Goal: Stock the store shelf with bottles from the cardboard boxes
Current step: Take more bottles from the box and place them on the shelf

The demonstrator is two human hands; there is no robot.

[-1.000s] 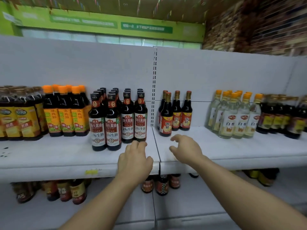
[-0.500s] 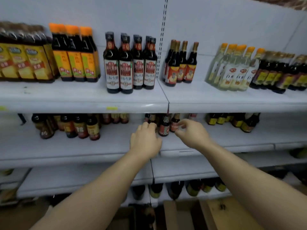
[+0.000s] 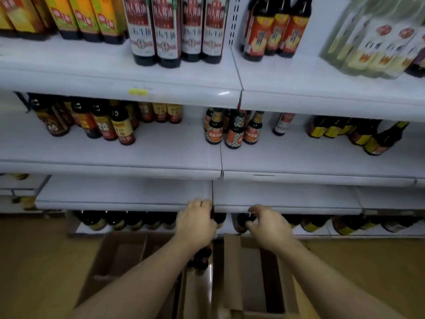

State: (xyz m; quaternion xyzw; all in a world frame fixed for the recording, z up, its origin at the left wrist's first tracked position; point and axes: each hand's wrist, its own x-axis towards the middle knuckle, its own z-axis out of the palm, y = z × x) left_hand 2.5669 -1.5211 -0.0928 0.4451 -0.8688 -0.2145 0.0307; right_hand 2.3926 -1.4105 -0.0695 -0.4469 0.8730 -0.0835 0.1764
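Note:
Open cardboard boxes stand on the floor in front of the white store shelf. Dark bottles show in a box just under my left wrist. My left hand hangs over the boxes, fingers loosely curled, with nothing in it. My right hand hovers beside it in the same loose curl, empty, in front of a dark bottle on the bottom shelf. The boxes' insides are mostly hidden by my arms.
Tall soy sauce bottles and pale vinegar bottles fill the top shelf. Small bottles stand on the shelf below. A bare shelf board sits above the bottom row of dark bottles. Wooden floor lies on both sides.
My view has tilted down from the upper shelves to the floor boxes. Both hands have dropped from the shelf edge to just above the boxes, still empty.

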